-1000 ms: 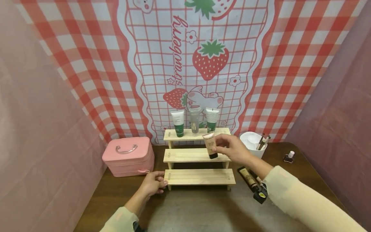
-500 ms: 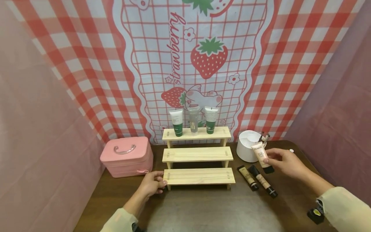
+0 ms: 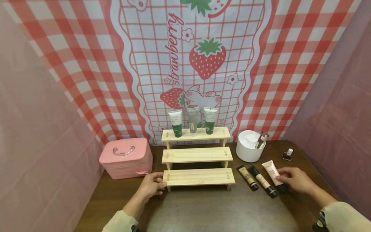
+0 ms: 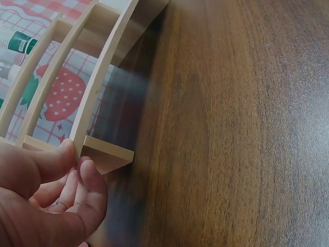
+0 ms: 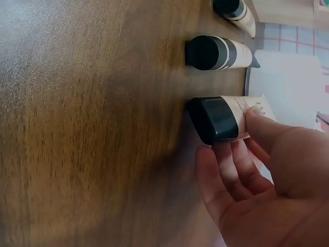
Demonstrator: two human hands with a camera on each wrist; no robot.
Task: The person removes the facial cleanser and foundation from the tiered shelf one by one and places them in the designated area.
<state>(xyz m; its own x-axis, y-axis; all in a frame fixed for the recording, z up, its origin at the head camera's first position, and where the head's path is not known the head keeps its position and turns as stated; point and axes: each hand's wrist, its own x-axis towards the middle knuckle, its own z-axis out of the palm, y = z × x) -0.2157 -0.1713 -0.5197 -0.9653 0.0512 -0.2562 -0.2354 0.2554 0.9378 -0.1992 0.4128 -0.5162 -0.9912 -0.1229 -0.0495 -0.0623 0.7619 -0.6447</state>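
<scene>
In the head view my right hand [image 3: 297, 180] holds a pale pink BB cream tube [image 3: 271, 172] low over the table at the right. The right wrist view shows the thumb on the tube's body, and its black cap [image 5: 213, 121] faces the camera. Beside it lie a gold tube [image 3: 247, 177] and a beige tube with black ends [image 3: 263, 182]. My left hand [image 3: 151, 186] pinches the left end of the lowest step of a three-step wooden rack [image 3: 200, 176]; the left wrist view shows thumb and index finger on that board [image 4: 97, 82].
On the top step stand two white-and-green tubes [image 3: 176, 124] [image 3: 210, 120] around a clear grey tube [image 3: 193, 122]. A pink case [image 3: 126, 158] sits left of the rack. To the right are a white round holder [image 3: 246, 153] with brushes and a small dark bottle [image 3: 288, 155].
My right hand has carried the BB cream tube from in front of the rack's middle step rightward and down to beside the two lying tubes. The left hand stays at the rack.
</scene>
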